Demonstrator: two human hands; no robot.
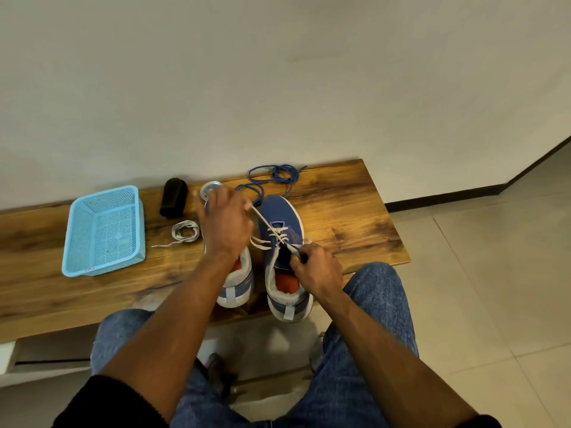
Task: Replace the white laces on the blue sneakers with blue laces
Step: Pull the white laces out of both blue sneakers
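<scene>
Fingers of my left hand pinch one white lace taut; my right hand clamps the right sneaker's tongue. I count two sneakers on the bench, toes pointing away, one loose white lace, blue laces beyond.

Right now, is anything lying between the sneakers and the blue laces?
Nothing visible does. The blue laces lie on bare bench just beyond the right sneaker toe; the tin sits off to the left.
</scene>
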